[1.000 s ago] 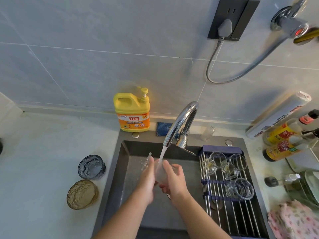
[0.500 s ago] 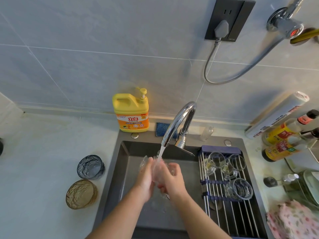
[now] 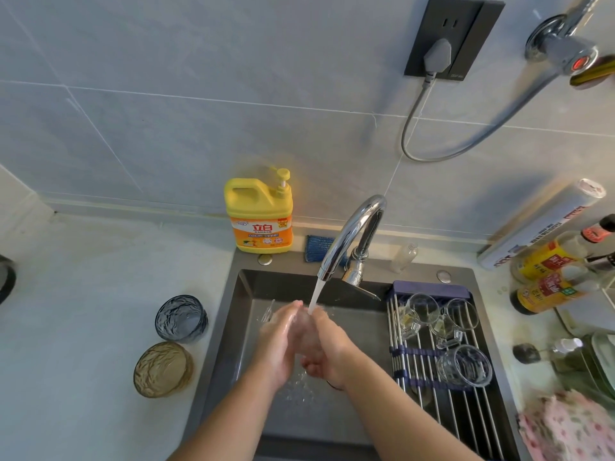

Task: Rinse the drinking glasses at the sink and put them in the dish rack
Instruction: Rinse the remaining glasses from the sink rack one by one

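Observation:
Both hands are over the dark sink (image 3: 229, 331), under the running stream from the chrome faucet (image 3: 352, 234). My left hand (image 3: 278, 341) and my right hand (image 3: 327, 347) hold a clear drinking glass (image 3: 303, 331) between them; the glass is mostly hidden by fingers and water, and only a rim edge shows to the left. Three clear glasses (image 3: 464, 365) lie in the roll-up dish rack (image 3: 432, 384) across the sink's right half. A blue glass (image 3: 181, 318) and an amber glass (image 3: 163, 369) stand on the counter to the left.
A yellow detergent bottle (image 3: 259, 214) and a blue sponge (image 3: 317, 247) sit behind the sink. Sauce bottles (image 3: 549, 277), a foil roll (image 3: 539, 224) and a pink cloth (image 3: 569, 427) crowd the right side. A power cable (image 3: 412, 128) hangs from the wall socket.
The hands have closed more tightly round the glass and shifted slightly back under the stream; the glass rim that stuck out to the left is now mostly covered.

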